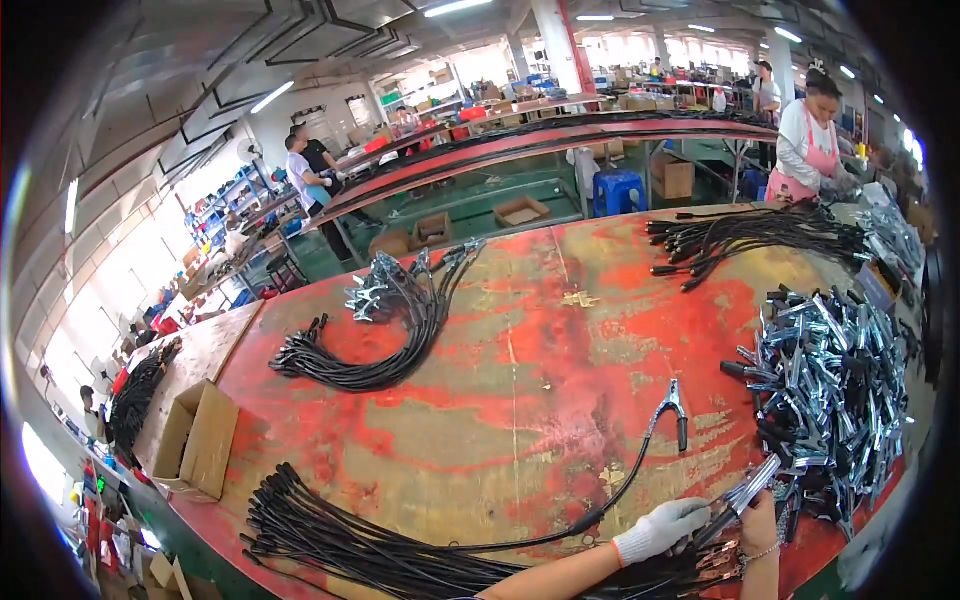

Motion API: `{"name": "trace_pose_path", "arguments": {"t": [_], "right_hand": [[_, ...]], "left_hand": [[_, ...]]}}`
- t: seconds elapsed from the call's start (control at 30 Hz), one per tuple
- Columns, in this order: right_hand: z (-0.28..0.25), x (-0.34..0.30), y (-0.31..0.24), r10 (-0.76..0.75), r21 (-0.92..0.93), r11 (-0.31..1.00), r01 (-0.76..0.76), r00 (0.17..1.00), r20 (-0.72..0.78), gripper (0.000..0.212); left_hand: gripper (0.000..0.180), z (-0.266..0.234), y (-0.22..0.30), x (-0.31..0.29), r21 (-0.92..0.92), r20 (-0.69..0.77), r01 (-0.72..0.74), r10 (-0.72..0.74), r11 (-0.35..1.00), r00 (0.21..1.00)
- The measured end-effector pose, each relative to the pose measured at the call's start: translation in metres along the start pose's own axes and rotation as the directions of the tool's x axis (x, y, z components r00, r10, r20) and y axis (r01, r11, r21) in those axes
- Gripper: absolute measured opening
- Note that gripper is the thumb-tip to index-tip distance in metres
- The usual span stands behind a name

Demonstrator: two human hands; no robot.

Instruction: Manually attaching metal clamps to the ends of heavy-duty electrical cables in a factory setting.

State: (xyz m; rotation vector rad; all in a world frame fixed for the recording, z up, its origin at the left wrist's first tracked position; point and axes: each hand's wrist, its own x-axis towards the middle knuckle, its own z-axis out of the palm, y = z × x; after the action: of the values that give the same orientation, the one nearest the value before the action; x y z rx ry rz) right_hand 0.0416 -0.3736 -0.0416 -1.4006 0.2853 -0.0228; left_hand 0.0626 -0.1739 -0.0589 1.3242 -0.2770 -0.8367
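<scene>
My left hand point(662, 528), in a white glove, grips the end of a black cable point(706, 530) at the near edge of the red worktable point(520, 400). My bare right hand point(760, 524), a bracelet at its wrist, holds a silver metal clamp point(748, 492) against that cable end. The clamp points up and to the right. Just beyond my hands lies a finished black lead point(625, 482) with a clamp point(675, 403) on its far end.
A big pile of loose metal clamps point(835, 385) fills the table's right side. Black cable bundles lie at the near left point(340, 545), middle left point(400, 325) and far right point(750, 238). An open cardboard box point(197, 440) stands at left. A person in a pink apron point(808, 140) works at the far right.
</scene>
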Motion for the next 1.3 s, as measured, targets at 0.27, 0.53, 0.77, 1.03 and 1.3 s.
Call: {"name": "trace_pose_path", "arguments": {"t": [0.27, 0.53, 0.77, 1.03, 1.3], "right_hand": [[-0.046, 0.018, 0.064, -0.021, 0.231, 0.973, -0.027, 0.979, 0.203, 0.013], [-0.055, 0.017, 0.066, 0.101, 0.225, 0.958, -0.175, 0.948, 0.303, 0.025], [-0.044, -0.014, 0.042, 0.319, 0.258, 0.872, -0.417, 0.882, 0.347, 0.036], [-0.069, -0.006, 0.009, -0.370, -0.897, 0.394, 0.200, 0.928, 0.044, 0.015], [-0.050, 0.015, 0.037, -0.469, -0.949, 0.122, 0.289, 0.860, 0.202, 0.012]], "left_hand": [[0.047, 0.001, 0.007, -0.010, 0.014, 0.072, -0.009, 0.008, 1.000, 0.997], [0.035, -0.006, 0.028, -0.005, 0.147, 0.010, -0.038, 0.037, 0.988, 0.999], [0.040, 0.001, 0.029, -0.017, 0.762, -0.061, -0.206, 0.385, 0.614, 0.921], [0.036, 0.005, 0.028, -0.008, -0.187, -0.266, 0.038, -0.088, 0.982, 0.960], [0.045, -0.001, 0.022, -0.002, -0.348, -0.150, 0.021, -0.078, 0.937, 0.986]]}}
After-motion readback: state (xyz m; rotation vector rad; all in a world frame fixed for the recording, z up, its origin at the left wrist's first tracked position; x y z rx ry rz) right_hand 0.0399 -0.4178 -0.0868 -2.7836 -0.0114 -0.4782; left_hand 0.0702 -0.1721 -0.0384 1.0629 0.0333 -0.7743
